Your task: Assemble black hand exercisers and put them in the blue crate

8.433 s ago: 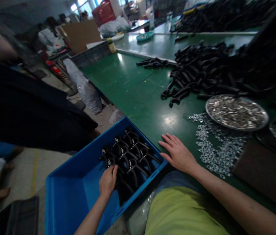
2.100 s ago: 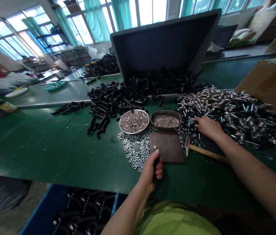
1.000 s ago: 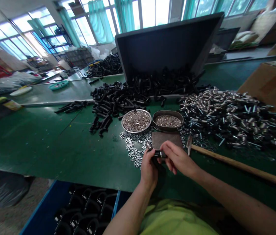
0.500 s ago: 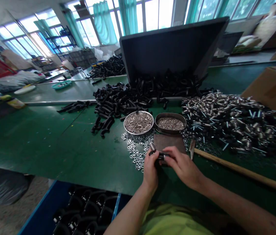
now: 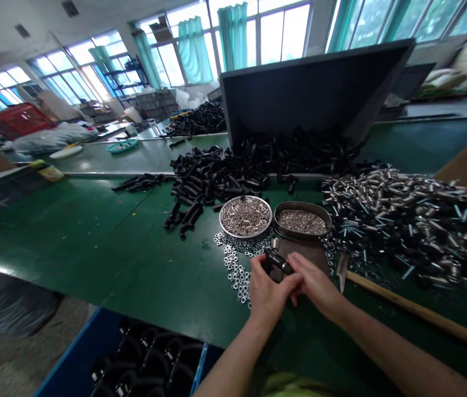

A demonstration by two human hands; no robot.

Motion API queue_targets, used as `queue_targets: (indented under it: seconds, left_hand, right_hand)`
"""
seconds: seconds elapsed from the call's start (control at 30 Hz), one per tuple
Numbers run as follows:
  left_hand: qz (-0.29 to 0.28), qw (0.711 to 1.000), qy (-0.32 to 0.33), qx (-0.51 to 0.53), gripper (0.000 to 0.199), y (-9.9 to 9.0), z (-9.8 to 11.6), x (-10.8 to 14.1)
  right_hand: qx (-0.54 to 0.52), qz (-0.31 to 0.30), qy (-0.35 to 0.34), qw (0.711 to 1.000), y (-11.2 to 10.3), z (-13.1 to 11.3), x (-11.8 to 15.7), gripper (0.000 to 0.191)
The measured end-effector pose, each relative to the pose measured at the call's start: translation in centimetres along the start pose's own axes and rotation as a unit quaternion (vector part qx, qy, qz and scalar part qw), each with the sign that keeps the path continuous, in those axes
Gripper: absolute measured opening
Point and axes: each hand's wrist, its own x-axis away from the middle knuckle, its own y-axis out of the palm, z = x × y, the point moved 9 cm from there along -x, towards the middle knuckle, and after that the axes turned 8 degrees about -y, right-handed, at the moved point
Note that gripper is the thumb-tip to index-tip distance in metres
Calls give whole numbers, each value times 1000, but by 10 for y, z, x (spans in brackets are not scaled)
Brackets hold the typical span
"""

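Note:
My left hand (image 5: 265, 298) is closed around a black handle-like part (image 5: 278, 261) with pale lettering on its side. A silver cylindrical fitting (image 5: 274, 245) stands up from the far end of that part. At the part's right end, my right hand (image 5: 315, 282) grips with closed fingers; whether a small piece is pinched there too is hidden. Both hands are just over the near edge of a flat brown plate (image 5: 305, 252). Many metal nuts (image 5: 239, 281) lie loose beside my left hand.
Behind the hands sit a round dish of small pins (image 5: 245, 216) and an oval tin of tiny metal pieces (image 5: 301, 220). Black handles (image 5: 204, 179) spill from a large tipped bin (image 5: 311, 94). Right are a hammer (image 5: 415, 309) and heaped fittings (image 5: 415, 220); lower left, a blue crate (image 5: 78, 350).
The black part has turned in my hands, its right end now tilting down towards me. My left thumb has shifted towards my right hand. The whole view has swung slightly left.

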Motion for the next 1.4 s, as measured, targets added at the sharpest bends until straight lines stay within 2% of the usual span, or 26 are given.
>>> queue_targets:
  seconds: [0.07,0.1,0.2,0.23,0.27,0.4,0.53,0.63,0.7,0.8,0.87,0.93,0.97,1.03,1.1,1.23,1.4]
  left_hand:
    - [-29,998,-7,-54,58,4,-6,-7]
    - [-45,996,0,-77,54,7,-8,-9]
    - [-91,987,58,-116,48,18,-6,-12]
    - [-108,982,83,-128,46,24,-4,-11]
    - [-125,975,109,-146,45,30,-1,-8]
    - [-168,921,194,-293,47,51,4,3]
    - [-170,863,230,-416,57,58,1,7]
    - [-158,837,243,-464,60,60,1,6]
    - [-152,828,244,-482,59,61,2,4]
    - [-153,820,244,-494,57,62,2,2]
    - [-155,816,247,-499,55,63,2,2]
    - [-156,813,250,-501,55,63,2,2]
    - [-158,812,251,-502,55,64,2,2]
    - [-159,811,253,-502,55,64,2,3]
    - [-158,812,253,-502,55,64,3,3]
    - [-156,811,257,-503,55,64,3,4]
    - [-140,804,276,-507,45,65,3,6]
  right_hand:
    - [174,-63,-31,982,-5,-11,-22,32]
    - [273,-76,-77,956,-8,-23,-36,30]
    - [498,-31,-252,829,-3,-73,-81,18]
    - [530,-17,-284,799,3,-83,-96,16]
    - [545,-12,-302,782,11,-90,-111,16]
    - [559,-17,-321,764,43,-92,-157,15]
    - [551,-7,-319,771,51,-89,-172,13]
    - [523,13,-303,797,39,-92,-165,11]
    - [500,23,-291,816,25,-94,-149,16]
    - [421,7,-266,867,0,-86,-109,25]
    - [341,-3,-233,911,-21,-70,-79,19]
    - [315,5,-206,926,-40,-52,-53,12]
    - [339,12,-207,917,-46,-46,-42,10]
    - [410,14,-234,881,-51,-39,-27,9]
    - [464,2,-267,845,-46,-35,-21,12]
    - [533,-3,-302,790,-34,-32,-16,12]
    - [646,41,-368,667,-15,-26,5,17]
